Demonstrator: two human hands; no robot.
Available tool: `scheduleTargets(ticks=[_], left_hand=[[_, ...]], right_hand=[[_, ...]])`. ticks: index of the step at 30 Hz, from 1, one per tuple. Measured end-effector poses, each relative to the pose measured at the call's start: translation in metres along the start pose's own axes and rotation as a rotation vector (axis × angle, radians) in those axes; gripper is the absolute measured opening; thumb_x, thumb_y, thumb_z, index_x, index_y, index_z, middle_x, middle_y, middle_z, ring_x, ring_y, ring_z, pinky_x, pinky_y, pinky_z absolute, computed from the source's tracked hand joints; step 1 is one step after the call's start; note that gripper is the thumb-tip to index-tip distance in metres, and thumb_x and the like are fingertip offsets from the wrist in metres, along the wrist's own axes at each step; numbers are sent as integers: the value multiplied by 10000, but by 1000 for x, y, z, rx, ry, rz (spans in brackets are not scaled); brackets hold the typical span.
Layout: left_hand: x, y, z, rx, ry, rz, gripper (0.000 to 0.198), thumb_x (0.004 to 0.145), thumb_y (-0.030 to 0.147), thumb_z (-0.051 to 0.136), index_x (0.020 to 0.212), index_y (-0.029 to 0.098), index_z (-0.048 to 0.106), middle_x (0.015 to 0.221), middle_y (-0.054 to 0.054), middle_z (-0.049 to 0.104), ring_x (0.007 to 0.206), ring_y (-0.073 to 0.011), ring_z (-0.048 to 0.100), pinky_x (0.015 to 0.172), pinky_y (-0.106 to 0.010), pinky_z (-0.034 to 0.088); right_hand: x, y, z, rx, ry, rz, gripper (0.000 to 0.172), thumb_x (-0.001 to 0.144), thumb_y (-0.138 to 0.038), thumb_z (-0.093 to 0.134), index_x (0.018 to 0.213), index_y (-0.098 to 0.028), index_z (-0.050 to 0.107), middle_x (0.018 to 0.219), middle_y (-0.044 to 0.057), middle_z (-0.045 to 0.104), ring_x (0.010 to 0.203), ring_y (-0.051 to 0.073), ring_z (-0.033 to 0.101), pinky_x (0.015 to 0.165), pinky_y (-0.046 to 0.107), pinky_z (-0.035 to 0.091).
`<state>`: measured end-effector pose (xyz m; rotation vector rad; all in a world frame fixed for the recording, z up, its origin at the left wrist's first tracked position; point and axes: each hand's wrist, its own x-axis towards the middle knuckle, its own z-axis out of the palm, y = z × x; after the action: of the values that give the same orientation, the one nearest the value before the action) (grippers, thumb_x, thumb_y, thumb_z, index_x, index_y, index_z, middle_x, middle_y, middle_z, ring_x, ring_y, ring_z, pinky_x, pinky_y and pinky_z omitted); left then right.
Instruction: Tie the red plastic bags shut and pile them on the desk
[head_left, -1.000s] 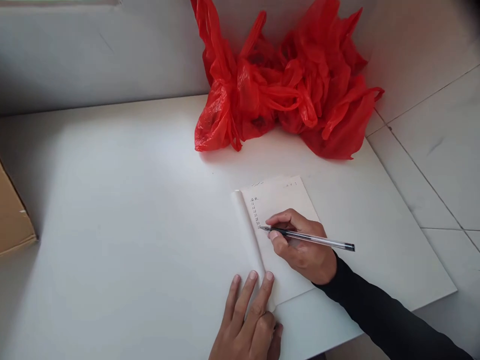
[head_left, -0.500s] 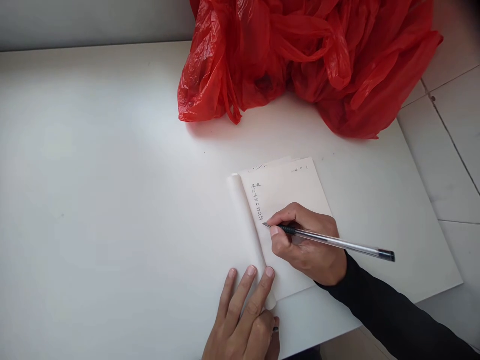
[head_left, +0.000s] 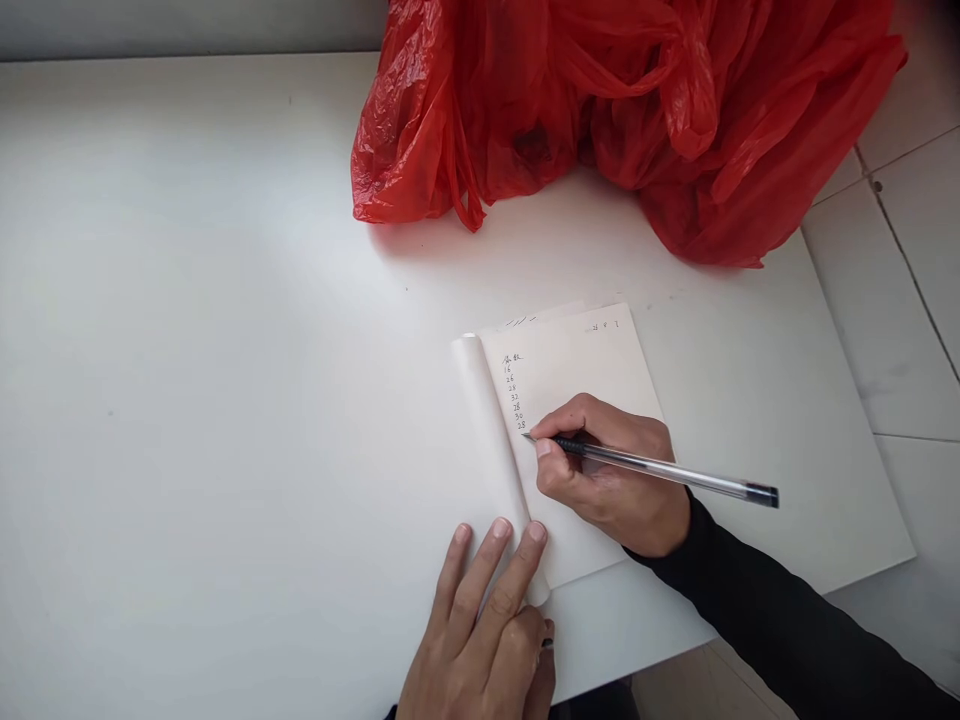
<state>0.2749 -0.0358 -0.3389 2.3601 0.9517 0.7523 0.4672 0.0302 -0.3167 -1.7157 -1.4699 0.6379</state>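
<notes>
A small white notebook (head_left: 577,365) lies open on the white table (head_left: 225,350), with a short column of handwritten numbers down its left side. My right hand (head_left: 611,480), in a black sleeve, is closed around a clear ballpoint pen (head_left: 675,475); the pen tip rests on the page just below the last number. My left hand (head_left: 480,640) lies flat with fingers stretched out, its fingertips pressing the folded-back pages at the notebook's lower left corner.
A heap of crumpled red plastic bags (head_left: 622,110) sits at the back of the table, just beyond the notebook. A grey wall (head_left: 187,25) runs along the far edge. The table's right edge borders a white tiled floor (head_left: 907,290).
The camera moved closer and lower, so the bags now fill the top and the cardboard box at left is out of view. The pen tip moved down one line; the number column has grown.
</notes>
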Motion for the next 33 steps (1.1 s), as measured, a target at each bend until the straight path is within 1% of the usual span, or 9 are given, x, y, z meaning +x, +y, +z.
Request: scheduleTargets(ticks=[7,15,20,23,28,33], left_hand=[[2,3,-3,9,-25,-6,173,819,1,622,808,163,563,1369,-118,658,1379,-303,491,1204,-535,345],[4,2,-2,24,-14,-12,168,837,13,605,810,174,565,1354,-100,672,1382,-284,493,1208,-519,351],[4,3,-4,10,-62,-47,192,820,-12,634,824,167,563,1352,-107,673,1378,-285,495,1209,-519,349],[3,3,-3,0,-38,-24,187,824,-9,620,820,167,558,1369,-107,661,1380,-288,491,1211,-523,339],[3,3,-3,5,-38,-20,176,829,4,627,817,165,559,1377,-111,654,1387,-293,483,1213,-525,334],[3,3,-3,10,-28,-18,159,844,23,608,817,173,564,1391,-96,646,1383,-286,491,1211,-514,343]], right_hand=[[0,1,-1,11,-18,5,137,733,-88,613,816,-186,661,653,-78,612,551,56,544,565,176,468],[-1,1,-3,-1,-22,14,159,733,-80,622,828,-204,654,670,-80,619,551,63,544,561,187,473],[-1,0,-3,4,-5,20,152,721,-76,614,808,-196,649,654,-77,609,534,62,532,542,188,467],[0,0,-2,-1,-18,14,147,723,-78,613,808,-193,649,658,-76,615,545,62,539,553,186,470],[-1,1,-3,-4,-18,-17,152,728,-78,615,808,-204,642,675,-79,632,572,68,562,574,190,479],[-2,0,-3,4,-16,12,159,727,-83,604,806,-217,636,660,-78,622,546,78,545,545,207,476]])
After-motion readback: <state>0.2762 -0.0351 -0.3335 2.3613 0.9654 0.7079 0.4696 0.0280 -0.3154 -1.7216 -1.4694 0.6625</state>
